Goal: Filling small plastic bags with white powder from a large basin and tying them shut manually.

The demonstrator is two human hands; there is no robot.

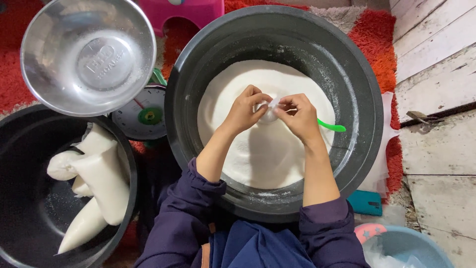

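Observation:
A large dark basin (357, 94) in front of me holds a wide mound of white powder (263, 149). Over its middle, my left hand (244, 110) and my right hand (299, 117) pinch a small clear plastic bag (269, 113) filled with white powder, fingers closed on its top. A green scoop handle (332, 127) sticks out of the powder just right of my right hand.
A second dark basin (20, 208) at lower left holds several filled white bags (96, 178). A steel bowl (88, 54) sits on a dial scale (143, 115) at upper left. Clear plastic sheets (382, 168), a teal object (366, 202) and a blue tub (406, 245) lie right.

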